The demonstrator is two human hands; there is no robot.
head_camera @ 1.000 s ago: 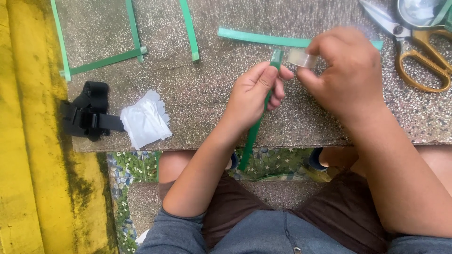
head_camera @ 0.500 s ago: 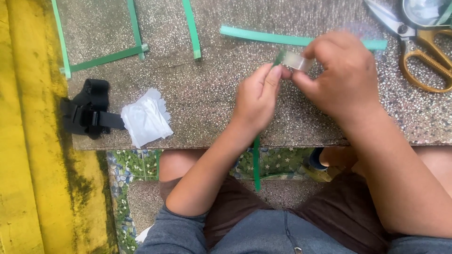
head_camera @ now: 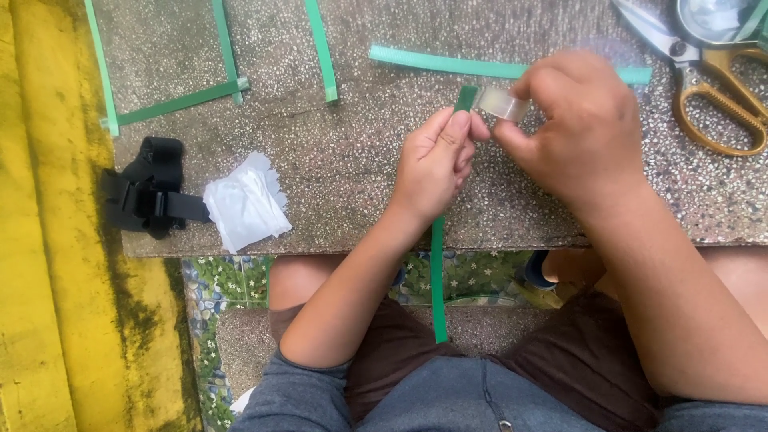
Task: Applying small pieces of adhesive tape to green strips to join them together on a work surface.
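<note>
Left hand [head_camera: 432,164] pinches long green plastic strip [head_camera: 438,280] upright at table edge, steadying its top. Right hand [head_camera: 580,132], at 3 o'clock, fingers closed on clear tape piece [head_camera: 502,102] touching strip's tip.

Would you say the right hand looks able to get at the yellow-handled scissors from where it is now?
Probably yes, but not right away. The scissors lie in the open on the stone table, just right of the right hand, with nothing between. That hand's grip is taken up by a piece of clear tape.
</note>
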